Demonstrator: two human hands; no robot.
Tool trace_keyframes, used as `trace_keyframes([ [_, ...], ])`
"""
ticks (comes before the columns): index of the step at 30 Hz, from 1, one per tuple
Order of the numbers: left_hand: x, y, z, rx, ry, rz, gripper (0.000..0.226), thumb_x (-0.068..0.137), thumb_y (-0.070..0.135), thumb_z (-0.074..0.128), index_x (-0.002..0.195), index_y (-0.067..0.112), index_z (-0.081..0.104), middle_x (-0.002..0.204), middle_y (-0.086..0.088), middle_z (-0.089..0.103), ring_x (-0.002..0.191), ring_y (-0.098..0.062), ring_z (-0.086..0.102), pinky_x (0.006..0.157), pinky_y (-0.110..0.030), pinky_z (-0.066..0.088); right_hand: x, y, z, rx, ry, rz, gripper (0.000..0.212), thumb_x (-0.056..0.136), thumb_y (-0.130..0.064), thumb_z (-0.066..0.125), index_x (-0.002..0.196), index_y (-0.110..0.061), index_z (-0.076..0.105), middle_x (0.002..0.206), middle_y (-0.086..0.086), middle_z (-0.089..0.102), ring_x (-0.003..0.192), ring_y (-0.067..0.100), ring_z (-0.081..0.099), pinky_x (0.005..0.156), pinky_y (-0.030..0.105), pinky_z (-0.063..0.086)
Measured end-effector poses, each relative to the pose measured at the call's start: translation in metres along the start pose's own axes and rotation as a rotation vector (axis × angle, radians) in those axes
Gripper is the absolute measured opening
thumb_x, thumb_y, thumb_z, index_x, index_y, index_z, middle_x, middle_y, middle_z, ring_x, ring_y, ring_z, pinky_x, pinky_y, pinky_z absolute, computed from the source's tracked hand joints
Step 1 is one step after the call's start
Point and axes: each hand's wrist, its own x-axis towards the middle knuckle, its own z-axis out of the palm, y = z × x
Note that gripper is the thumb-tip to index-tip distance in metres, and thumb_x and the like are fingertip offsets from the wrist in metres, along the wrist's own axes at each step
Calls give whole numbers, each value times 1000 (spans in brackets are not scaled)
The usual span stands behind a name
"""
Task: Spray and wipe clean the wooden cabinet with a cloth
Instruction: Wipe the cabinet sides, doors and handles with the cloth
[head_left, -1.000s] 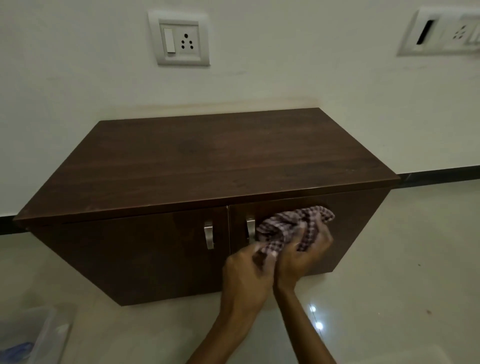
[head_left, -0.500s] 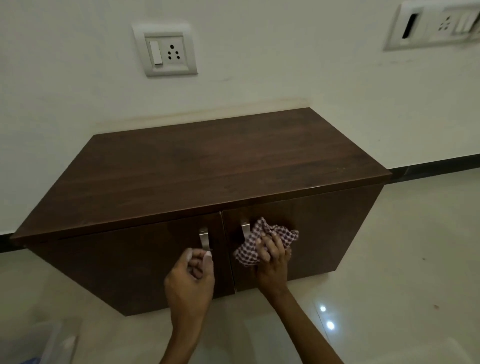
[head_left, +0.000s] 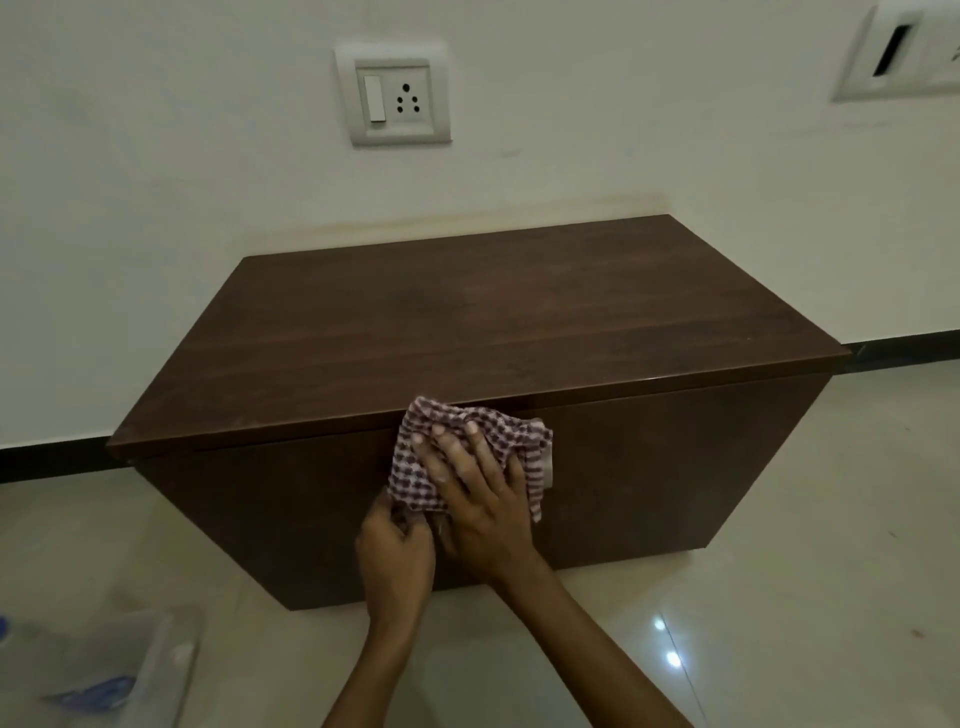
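The checked cloth (head_left: 467, 457) is pressed flat against the upper front of the wooden cabinet (head_left: 649, 467), just below the overhanging top edge, near the middle where the doors meet. It is pinned there under the right hand (head_left: 478, 499), whose fingers (head_left: 470, 441) are spread wide over it and point up toward the top edge. The lower left corner of the cloth is pinched by the left hand (head_left: 397, 556), which is curled closed just below and to the left of the right hand, touching it. A pale handle (head_left: 548, 470) shows at the right border of the cloth, beside the right hand's outer edge.

The cabinet's long axis runs left to right across both hands, so the unwiped front is judged to lie out to either side of them. The right hand is the one bearing on the wood, and a sideways stroke along the front would seem to fall to it.
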Motion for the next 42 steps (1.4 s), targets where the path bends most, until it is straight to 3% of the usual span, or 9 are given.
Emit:
trace_keyframes([
  [10,9,-21,-14,81,48,-94,29,89,-1,46,108,13,63,112,-12,63,95,-25,60,74,-32,47,-54,20,31,-68,-200,-292,38,97,-14,15,124,-19,42,128,-6,37,117,6,37,86,30,35],
  [13,11,-26,-17,71,57,-109,30,88,-3,45,108,11,63,109,-14,64,92,-29,61,72,-35,48,-68,25,39,-145,-290,-329,45,99,-9,8,143,-3,17,127,-9,36,115,3,35,96,29,30],
  [19,8,-25,-13,71,14,-101,29,87,-5,46,104,12,63,99,-8,63,77,-17,57,55,-20,39,-86,77,27,-88,-499,-528,53,74,-22,39,127,-25,42,132,-11,47,115,11,40,96,31,31],
  [24,2,-22,-8,89,-87,-55,27,88,-3,47,100,16,61,89,1,59,61,-11,52,39,-10,36,-105,121,-1,-87,-630,-373,61,68,-19,40,127,-32,40,147,-16,35,106,10,56,88,31,32],
  [28,2,-13,-8,98,-131,-8,24,89,-1,48,102,15,61,89,3,59,63,-5,51,44,-8,37,-123,154,-39,-125,-637,-196,86,69,-21,40,147,-32,5,157,-7,3,130,20,31,92,37,30],
  [30,2,-6,-10,118,-139,13,23,88,-1,49,102,14,61,93,2,59,73,-1,52,54,-8,37,-123,162,-55,-96,-470,1,88,68,-16,41,147,-32,7,155,-5,11,144,19,6,111,40,16],
  [33,1,4,-15,138,-147,46,23,89,-1,49,100,14,62,95,0,61,77,1,53,56,-9,38,-92,147,-75,154,-53,594,66,68,-4,44,132,-13,34,149,5,22,139,32,15,114,51,14],
  [36,1,22,-23,116,-115,83,22,89,0,48,98,14,64,96,0,63,76,1,55,53,-7,42,-14,119,-91,320,203,569,56,73,-18,42,127,-5,36,141,15,31,140,31,17,116,47,13],
  [42,11,56,-53,51,107,128,23,87,0,49,97,15,64,95,-4,65,88,-14,61,69,-19,42,141,11,-73,511,-418,318,59,80,-30,43,139,-24,36,151,1,31,142,20,19,116,45,18],
])
